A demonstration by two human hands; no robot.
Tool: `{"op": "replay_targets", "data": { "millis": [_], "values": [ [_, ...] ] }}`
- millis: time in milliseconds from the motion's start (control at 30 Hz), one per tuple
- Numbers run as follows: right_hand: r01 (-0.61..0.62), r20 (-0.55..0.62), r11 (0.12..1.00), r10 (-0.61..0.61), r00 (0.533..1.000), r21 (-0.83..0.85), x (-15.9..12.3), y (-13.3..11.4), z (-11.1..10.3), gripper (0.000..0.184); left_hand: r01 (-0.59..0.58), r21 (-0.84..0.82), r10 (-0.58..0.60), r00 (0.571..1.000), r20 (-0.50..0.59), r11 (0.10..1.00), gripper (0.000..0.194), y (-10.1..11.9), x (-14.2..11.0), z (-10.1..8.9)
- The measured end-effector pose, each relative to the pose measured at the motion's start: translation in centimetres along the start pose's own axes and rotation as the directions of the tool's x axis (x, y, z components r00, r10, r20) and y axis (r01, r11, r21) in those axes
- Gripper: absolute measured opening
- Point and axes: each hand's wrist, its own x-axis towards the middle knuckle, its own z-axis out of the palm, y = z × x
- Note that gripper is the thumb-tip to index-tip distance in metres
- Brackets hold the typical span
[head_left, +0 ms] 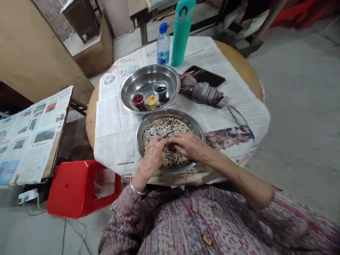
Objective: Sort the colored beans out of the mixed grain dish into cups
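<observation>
My left hand [152,154] and my right hand [191,147] sit over a shallow steel plate [170,113], their fingertips close together above a mix of white, red, dark and yellow grains [166,129]. I cannot tell whether the fingers pinch any grains. Behind the plate stands a steel bowl [148,69] holding several small clear cups: red beans [137,99], yellow grains [151,102] and dark beans [160,90]. A metal bangle [138,188] circles my left wrist.
Newspaper [117,134] covers a round wooden table [247,67]. On it are a water bottle [163,44], a teal flask [182,32], a black phone [204,76] and a grey folded umbrella [200,92]. A red plastic stool [79,189] stands at the front left.
</observation>
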Motion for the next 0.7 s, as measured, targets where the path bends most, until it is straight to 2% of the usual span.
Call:
{"op": "replay_targets", "data": {
  "millis": [133, 267, 433, 533, 600, 700],
  "values": [
    [0.069, 0.049, 0.995, -0.072, 0.996, 0.074, -1.8, -0.4, 0.1, 0.018, -0.033, -0.075, 0.041, 0.993, 0.107, 0.997, 0.01, 0.8, -2.5, 0.0],
    [0.054, 0.039, 0.997, -0.056, 0.998, 0.06, -1.6, 0.0, 0.7, 0.018, -0.026, -0.065, 0.033, 0.993, 0.112, 0.998, 0.013, 0.6, -2.6, 0.6],
    [-0.097, -0.162, 0.995, 0.09, 0.983, -0.036, 0.2, 1.0, 1.0, 0.03, 0.043, -0.005, -0.043, 0.998, -0.048, 0.999, 0.029, -0.5, -0.3, 1.0],
    [-0.21, -0.279, 0.965, 0.161, 0.947, -0.157, 1.0, 1.2, 0.9, 0.032, 0.09, 0.034, -0.083, 0.982, -0.173, 0.995, 0.025, -1.0, 0.5, 0.8],
    [-0.275, -0.319, 0.934, 0.195, 0.927, -0.228, 1.4, 1.1, 0.9, 0.033, 0.122, 0.071, -0.102, 0.965, -0.24, 0.99, 0.019, -1.2, 0.6, 0.8],
    [-0.321, -0.304, 0.903, 0.232, 0.924, -0.287, 2.0, 0.7, 1.5, 0.039, 0.137, 0.112, -0.097, 0.947, -0.307, 0.984, 0.021, -1.4, 0.8, 1.2]
  ]
}}
